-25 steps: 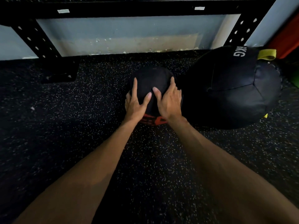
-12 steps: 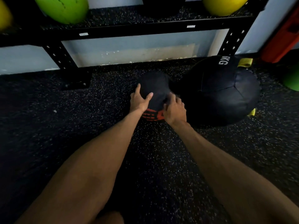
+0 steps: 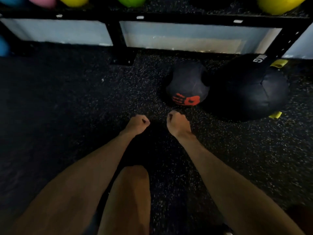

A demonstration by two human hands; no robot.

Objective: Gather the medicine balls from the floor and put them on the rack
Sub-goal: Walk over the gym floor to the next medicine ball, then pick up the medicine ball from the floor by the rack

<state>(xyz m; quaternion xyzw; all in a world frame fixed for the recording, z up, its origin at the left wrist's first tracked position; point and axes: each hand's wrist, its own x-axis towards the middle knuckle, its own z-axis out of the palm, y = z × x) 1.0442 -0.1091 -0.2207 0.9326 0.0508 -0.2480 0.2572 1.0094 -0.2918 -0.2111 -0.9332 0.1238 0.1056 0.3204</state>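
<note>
Two bare forearms reach over a dark speckled floor (image 3: 67,99). The left hand (image 3: 138,123) and right hand (image 3: 177,123) are fists, each grip curled together on nothing. Just beyond them, near the floor's far edge, a small ball (image 3: 188,85) touches a big ball (image 3: 250,89) by the rack (image 3: 186,16). Lifting the small one may set the big one rolling; a one-sided hold could let it slip.
</note>
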